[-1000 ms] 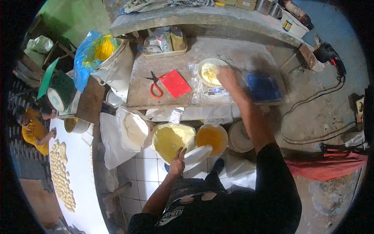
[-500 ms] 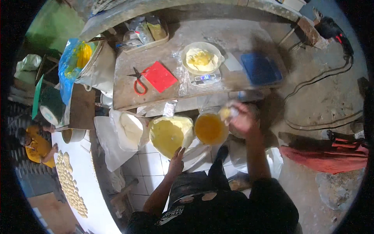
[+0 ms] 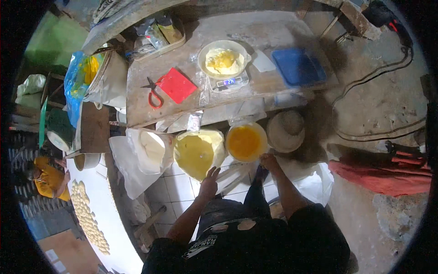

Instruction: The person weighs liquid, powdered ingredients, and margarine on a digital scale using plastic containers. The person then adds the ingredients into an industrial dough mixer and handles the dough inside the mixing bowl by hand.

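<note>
From the head, the left hand point(image 3: 209, 185) is at the yellow tub point(image 3: 221, 154), the right hand point(image 3: 269, 161) by the orange tub point(image 3: 264, 149). I can't tell if they grip anything. Ahead, a bowl point(image 3: 201, 63) sits on the counter's point(image 3: 273, 27) scale point(image 3: 218, 87).

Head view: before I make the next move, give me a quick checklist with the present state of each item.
1. Mixing bowl seated on the digital scale: ok.
2. Scale display lit: ok.
3. Red-handled scissors clear of the scale: ok; they lie to its left, beside the red sheet.
4. Blue tray clear of the scale: ok; it sits to the right.
5. Right hand empty: cannot tell; it is closed near the rim of the bucket of orange liquid.
6. Left hand off the tub with yellow contents: cannot tell; its fingertips are at the near rim.
</note>
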`<state>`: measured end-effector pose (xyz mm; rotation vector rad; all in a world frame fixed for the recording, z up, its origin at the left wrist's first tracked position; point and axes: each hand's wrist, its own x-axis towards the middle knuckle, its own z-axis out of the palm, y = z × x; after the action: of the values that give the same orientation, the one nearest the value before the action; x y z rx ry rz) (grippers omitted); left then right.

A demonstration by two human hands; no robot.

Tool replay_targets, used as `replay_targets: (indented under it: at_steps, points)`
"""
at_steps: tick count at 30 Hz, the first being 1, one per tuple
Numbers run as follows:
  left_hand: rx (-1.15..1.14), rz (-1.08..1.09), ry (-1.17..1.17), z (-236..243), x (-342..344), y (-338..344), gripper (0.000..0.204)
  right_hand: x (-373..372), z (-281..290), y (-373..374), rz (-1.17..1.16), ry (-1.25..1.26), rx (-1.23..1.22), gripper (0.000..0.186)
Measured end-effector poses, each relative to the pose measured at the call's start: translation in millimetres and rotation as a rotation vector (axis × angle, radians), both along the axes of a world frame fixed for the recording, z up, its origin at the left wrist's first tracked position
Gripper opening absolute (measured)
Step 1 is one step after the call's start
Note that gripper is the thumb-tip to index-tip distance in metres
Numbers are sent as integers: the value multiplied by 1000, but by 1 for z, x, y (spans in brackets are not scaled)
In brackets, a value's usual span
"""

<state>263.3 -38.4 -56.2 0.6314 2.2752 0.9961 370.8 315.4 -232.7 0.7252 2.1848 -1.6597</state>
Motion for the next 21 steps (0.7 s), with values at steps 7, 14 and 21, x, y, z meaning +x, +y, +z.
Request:
replay_targets:
  at_steps: [7,14,21]
  points:
    - [40,43,57,1,-7,-6,66,-75,162,-1,223,39,544,20]
    - [-14,23,292,16,-15,-12,66,-251,396,-2,147,778,875,16]
    - [182,279,10,-22,-5,-35,68,-367,422,-16,459,866,1294,19]
